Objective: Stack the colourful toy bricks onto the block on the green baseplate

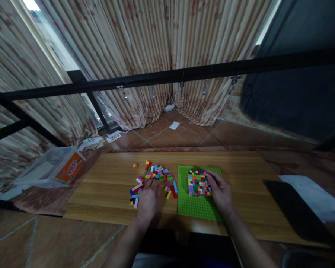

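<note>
Bricks [156, 172] in many colours lie loose in a heap on a wood table [100, 190], L of ctr. L hand [149, 199] is down at the near side of the heap, fingers partly curled among the pieces; can't tell if it grips one, fingertips are too hidden.

Green plate [199, 209] w/ studs sits flat just R of the heap. Square multicolour block [198, 183], built from small bricks, is on the upper-mid part of the plate. R hand [222, 191] is part-curled at the block's R edge, fingers touching it nr the far R corner; can't tell if it's a firm grip or only contact.

Couple of small pieces [135, 165] lie apart, far L of the heap. Clear plastic box [41, 167] w/ orange label [70, 168] stands off the table's L end. Black mat [296, 212] lies at the R end, white paper [314, 195] beside it.
</note>
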Available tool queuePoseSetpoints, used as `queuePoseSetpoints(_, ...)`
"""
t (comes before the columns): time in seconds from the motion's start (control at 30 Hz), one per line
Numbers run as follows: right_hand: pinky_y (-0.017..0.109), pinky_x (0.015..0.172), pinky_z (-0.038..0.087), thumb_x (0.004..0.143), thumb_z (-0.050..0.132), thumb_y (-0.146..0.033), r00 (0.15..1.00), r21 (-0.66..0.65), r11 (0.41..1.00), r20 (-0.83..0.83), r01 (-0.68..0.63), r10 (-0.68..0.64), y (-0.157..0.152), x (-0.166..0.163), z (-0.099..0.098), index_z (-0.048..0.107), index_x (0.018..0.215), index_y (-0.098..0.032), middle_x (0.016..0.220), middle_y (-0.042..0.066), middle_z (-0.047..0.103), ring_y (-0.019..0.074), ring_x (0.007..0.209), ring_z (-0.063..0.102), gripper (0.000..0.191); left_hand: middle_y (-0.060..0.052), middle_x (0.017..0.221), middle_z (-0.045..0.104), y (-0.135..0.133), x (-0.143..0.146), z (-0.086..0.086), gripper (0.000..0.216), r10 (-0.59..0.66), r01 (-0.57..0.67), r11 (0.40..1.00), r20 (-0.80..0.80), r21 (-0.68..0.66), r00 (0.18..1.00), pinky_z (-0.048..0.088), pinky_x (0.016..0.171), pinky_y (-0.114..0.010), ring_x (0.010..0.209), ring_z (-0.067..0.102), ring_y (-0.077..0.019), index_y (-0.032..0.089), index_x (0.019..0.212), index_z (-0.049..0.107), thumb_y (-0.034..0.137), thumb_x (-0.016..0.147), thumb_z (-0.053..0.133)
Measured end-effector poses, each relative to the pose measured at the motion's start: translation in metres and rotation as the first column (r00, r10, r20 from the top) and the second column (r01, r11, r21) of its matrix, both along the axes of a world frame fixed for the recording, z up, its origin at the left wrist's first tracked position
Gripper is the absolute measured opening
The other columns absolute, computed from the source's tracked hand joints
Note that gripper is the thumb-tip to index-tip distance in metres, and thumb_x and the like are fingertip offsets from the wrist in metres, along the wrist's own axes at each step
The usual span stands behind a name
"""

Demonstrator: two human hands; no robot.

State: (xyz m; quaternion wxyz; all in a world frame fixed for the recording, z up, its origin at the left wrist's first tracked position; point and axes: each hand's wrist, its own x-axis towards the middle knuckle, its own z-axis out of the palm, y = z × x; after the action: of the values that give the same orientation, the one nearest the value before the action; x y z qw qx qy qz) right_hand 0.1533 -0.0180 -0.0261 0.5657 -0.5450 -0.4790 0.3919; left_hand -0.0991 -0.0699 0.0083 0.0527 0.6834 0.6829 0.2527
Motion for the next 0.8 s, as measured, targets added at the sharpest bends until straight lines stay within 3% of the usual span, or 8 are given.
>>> queuePoseSetpoints(0.23, 0.037, 0.08, 0.05, 0.077, 0.06, -0.05, 1.0, -0.009, 1.0, -0.02, -0.006, 0.006, 0.002, 0.001, -0.004, 0.069, 0.102, -0.022, 0.099, 0.006, 0.07, 0.0223, 0.088, 0.063, 0.038, -0.002, 0.088, 0.065, 0.003, 0.016, 0.013, 0.016, -0.127, 0.127, 0.992, 0.415, 0.029, 0.901, 0.05, 0.075, -0.027, 0.083, 0.061, -0.0149, 0.022, 0.084, 0.066, 0.018, 0.083, 0.05)
queuePoseSetpoints(0.43, 0.038, 0.082, 0.05, 0.078, 0.06, -0.05, 1.0, 0.003, 1.0, -0.018, -0.008, 0.008, 0.002, 0.001, -0.003, 0.069, 0.101, -0.022, 0.099, 0.006, 0.07, 0.0228, 0.09, 0.063, 0.038, -0.002, 0.092, 0.066, 0.009, 0.045, 0.016, 0.017, -0.143, 0.221, 0.974, 0.605, -0.056, 0.783, 0.051, 0.072, -0.026, 0.078, 0.063, -0.0134, 0.022, 0.091, 0.068, 0.018, 0.081, 0.055)
queuePoseSetpoints(0.57, 0.038, 0.081, 0.05, 0.079, 0.059, -0.049, 1.0, 0.012, 1.0, 0.001, -0.01, 0.01, 0.001, 0.001, -0.001, 0.069, 0.102, -0.022, 0.101, 0.006, 0.07, 0.0225, 0.09, 0.064, 0.036, -0.002, 0.092, 0.068, 0.019, 0.062, 0.015, 0.021, -0.153, 0.254, 0.965, 0.628, -0.073, 0.763, 0.051, 0.074, -0.026, 0.079, 0.063, -0.0134, 0.022, 0.095, 0.068, 0.015, 0.081, 0.054)
queuePoseSetpoints(0.8, 0.038, 0.084, 0.049, 0.079, 0.059, -0.047, 1.0, 0.033, 0.999, -0.006, 0.002, -0.002, 0.002, 0.001, -0.004, 0.07, 0.101, -0.021, 0.099, 0.006, 0.071, 0.0224, 0.092, 0.064, 0.035, -0.002, 0.087, 0.069, 0.033, 0.079, 0.016, 0.019, -0.238, 0.286, 0.958, 0.472, -0.031, 0.849, 0.048, 0.08, -0.027, 0.084, 0.063, -0.0143, 0.02, 0.088, 0.071, 0.011, 0.082, 0.054)
